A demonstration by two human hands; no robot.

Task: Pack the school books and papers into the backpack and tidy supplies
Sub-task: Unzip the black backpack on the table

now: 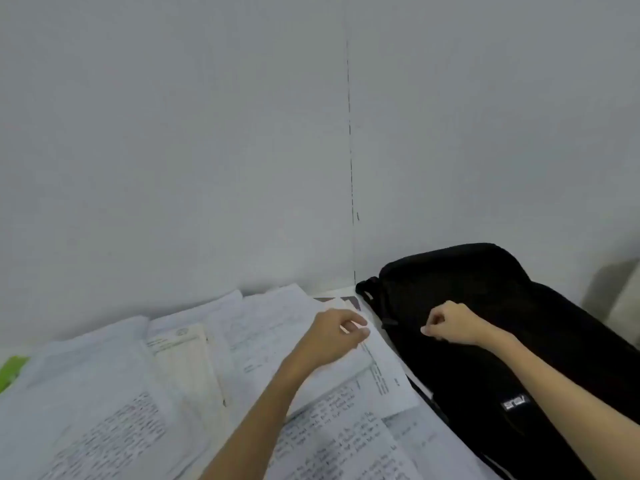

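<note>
Black fabric marks the backpack, lying flat and zipped at the right of the counter against the far wall, with loose white papers spread over the left and near side, one sheet's edge touching the bag. The left hand pinches the far-right corner of the top sheet between curled fingers, while the right hand rests on the bag, fingers curled, seemingly nipping a zip pull, though I cannot tell. The step looks like opening the bag; next, run the zip round, then gather the sheets.
</note>
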